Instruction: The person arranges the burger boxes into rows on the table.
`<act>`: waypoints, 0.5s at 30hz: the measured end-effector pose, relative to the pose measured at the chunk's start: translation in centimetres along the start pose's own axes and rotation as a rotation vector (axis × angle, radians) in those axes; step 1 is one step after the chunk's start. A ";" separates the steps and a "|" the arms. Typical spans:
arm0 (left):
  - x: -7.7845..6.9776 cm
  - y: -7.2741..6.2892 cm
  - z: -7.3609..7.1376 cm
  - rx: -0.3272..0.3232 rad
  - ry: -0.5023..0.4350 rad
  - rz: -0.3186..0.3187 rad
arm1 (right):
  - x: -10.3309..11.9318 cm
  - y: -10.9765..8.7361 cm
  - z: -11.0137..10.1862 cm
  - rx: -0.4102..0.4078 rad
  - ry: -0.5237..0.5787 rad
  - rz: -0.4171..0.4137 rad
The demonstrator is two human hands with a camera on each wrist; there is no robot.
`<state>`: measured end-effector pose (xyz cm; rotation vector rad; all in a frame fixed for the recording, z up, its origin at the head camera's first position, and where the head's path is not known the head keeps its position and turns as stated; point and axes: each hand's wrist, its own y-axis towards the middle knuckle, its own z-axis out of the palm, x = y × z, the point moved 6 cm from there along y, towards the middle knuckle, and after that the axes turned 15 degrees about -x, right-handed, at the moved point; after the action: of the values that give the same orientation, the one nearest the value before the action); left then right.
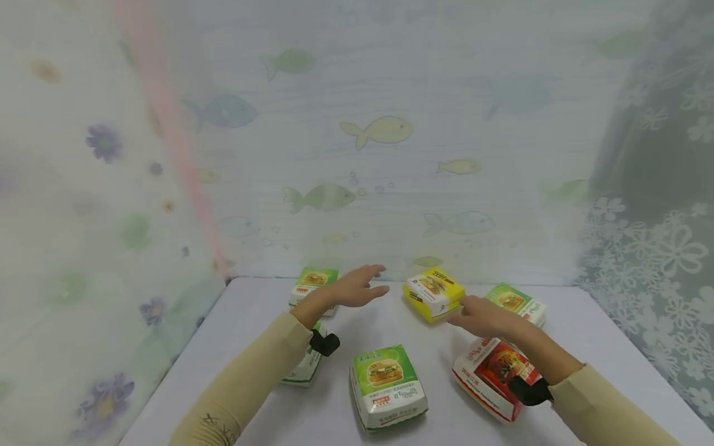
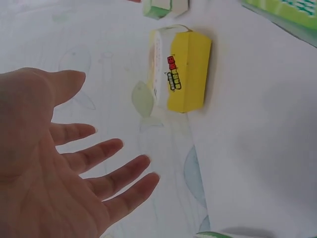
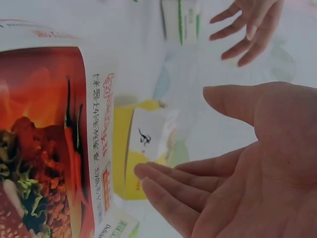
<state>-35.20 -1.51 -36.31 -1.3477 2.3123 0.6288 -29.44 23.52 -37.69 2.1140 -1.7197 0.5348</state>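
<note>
My left hand (image 1: 357,287) reaches over the table with its fingers spread and holds nothing. To its right stands a yellow and white burger box (image 1: 434,294), apart from that hand. My right hand (image 1: 484,317) is held out beside this box, its fingertips close to the box's right side; the fingers are straight and grip nothing. Under the right forearm lies a red and white burger box (image 1: 491,376). A green and white burger box (image 1: 515,302) sits behind the right hand, partly covered by it. In the left wrist view the yellow box (image 2: 190,72) lies beyond the spread fingers.
Another green burger box (image 1: 387,387) sits at the front middle of the white table (image 1: 440,409). Two more, a back-left green box (image 1: 313,282) and a front-left green box (image 1: 304,370), are partly hidden by the left arm. A fish-patterned curtain (image 1: 385,186) hangs behind.
</note>
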 end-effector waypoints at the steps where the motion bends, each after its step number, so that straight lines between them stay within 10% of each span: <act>1: 0.1 0.3 0.2 0.015 -0.016 -0.018 | -0.2 0.2 0.0 -0.002 -0.001 0.013; 15: 1.9 5.2 3.8 0.131 -0.300 -0.223 | -1.8 3.3 1.0 0.022 0.103 0.215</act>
<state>-40.26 1.57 -39.52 -1.3254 1.9018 0.5554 -32.96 23.87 -39.36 1.8908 -1.9001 0.7130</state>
